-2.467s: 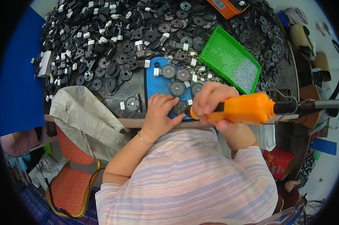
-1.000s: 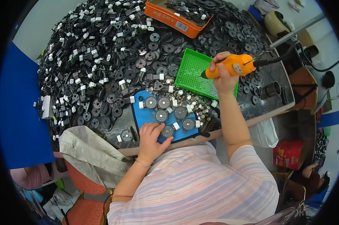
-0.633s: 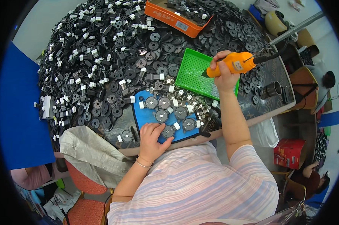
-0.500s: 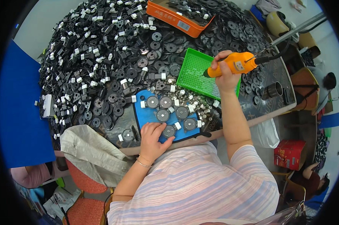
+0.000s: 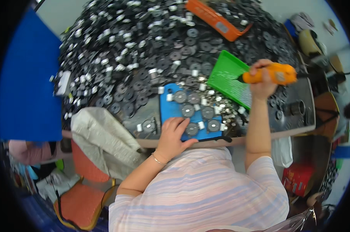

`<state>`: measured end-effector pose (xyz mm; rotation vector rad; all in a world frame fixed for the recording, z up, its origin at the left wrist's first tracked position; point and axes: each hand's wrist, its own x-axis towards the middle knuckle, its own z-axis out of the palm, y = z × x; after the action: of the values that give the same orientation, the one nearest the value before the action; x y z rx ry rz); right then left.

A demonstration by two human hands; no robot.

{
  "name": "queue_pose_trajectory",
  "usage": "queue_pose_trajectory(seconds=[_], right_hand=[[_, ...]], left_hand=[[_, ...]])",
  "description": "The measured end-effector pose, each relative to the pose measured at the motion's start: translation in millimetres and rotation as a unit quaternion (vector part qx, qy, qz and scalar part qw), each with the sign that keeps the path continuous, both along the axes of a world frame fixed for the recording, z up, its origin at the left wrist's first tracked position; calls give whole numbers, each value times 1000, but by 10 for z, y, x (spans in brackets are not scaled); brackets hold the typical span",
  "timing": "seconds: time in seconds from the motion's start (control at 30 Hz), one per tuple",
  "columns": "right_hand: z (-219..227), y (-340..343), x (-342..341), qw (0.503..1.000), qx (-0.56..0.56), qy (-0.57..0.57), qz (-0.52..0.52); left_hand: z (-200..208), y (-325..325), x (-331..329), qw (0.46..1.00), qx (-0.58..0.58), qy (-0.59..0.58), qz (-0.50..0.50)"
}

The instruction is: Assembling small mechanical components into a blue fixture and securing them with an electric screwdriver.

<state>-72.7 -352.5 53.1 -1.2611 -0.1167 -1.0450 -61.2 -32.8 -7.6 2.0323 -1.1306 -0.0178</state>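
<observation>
My right hand is wrapped round an orange electric screwdriver. Its dark nose points left over a green tray with small shiny pieces, perhaps screws, scattered inside. On a blue mat near the table's front edge lie several round dark discs with white tabs. My left hand lies at the mat's lower left with fingers apart. Its index fingertip is at the edge of the nearest disc, and the thumb lies below that disc. Another disc sits on the table left of the mat.
A large heap of dark parts with white tabs covers the back and left. Small metal pieces lie between mat and tray. Behind stands an orange box. A metal cup is at right; a pale cloth drapes over the front left edge.
The whole view has shifted, with the table now further right and some blur. My right hand still holds the screwdriver over the tray. My left thumb looks slightly further from the nearest disc.
</observation>
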Motion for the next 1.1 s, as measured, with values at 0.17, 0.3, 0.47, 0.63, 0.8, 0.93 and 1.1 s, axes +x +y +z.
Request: queue_pose_trajectory(seconds=[0.17, 0.3, 0.47, 0.63, 0.8, 0.93, 1.1], right_hand=[[274, 169, -222, 992, -30, -62, 101], [352, 682, -187, 977, -2, -38, 208], [279, 1141, -38, 959, -13, -2, 282], [326, 1304, 24, 937, 18, -11, 347], [340, 1308, -2, 936, 22, -13, 350], [344, 1313, -27, 937, 33, -13, 349], [345, 1367, -16, 935, 7, -12, 354]], left_hand=[[230, 307, 119, 992, -17, -88, 84], [277, 685, 380, 986, 16, -35, 162], [154, 816, 510, 986, 82, 60, 134], [126, 752, 485, 983, 82, 88, 137], [122, 645, 405, 982, 72, 58, 164], [105, 598, 356, 979, 95, 25, 177], [238, 467, 339, 980, 91, 46, 173]])
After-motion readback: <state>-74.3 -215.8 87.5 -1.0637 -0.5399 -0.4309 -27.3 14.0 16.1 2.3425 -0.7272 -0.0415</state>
